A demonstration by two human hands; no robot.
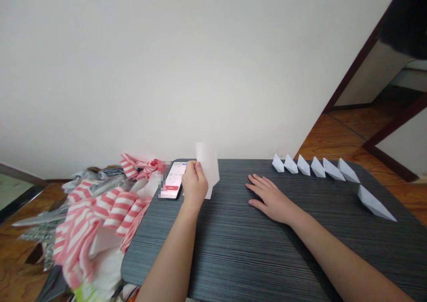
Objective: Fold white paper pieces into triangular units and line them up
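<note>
My left hand (194,182) is closed on a sheet of white paper (208,166), which stands upright above the dark table (230,248). The thumb and fingers pinch the sheet along its left side. My right hand (268,197) has its fingers stretched out, low over the table or resting on it, with nothing in it. Beyond it on the right, several folded white paper boats (303,165) stand in a row along the far edge. One more paper boat (376,203) sits nearer, by the right side.
A phone (174,182) with a lit timer screen lies at the table's far left corner, beside my left hand. Left of the table is a heap of red-and-white striped cloth (111,208) and plastic bags. A white wall (200,70) rises behind the table.
</note>
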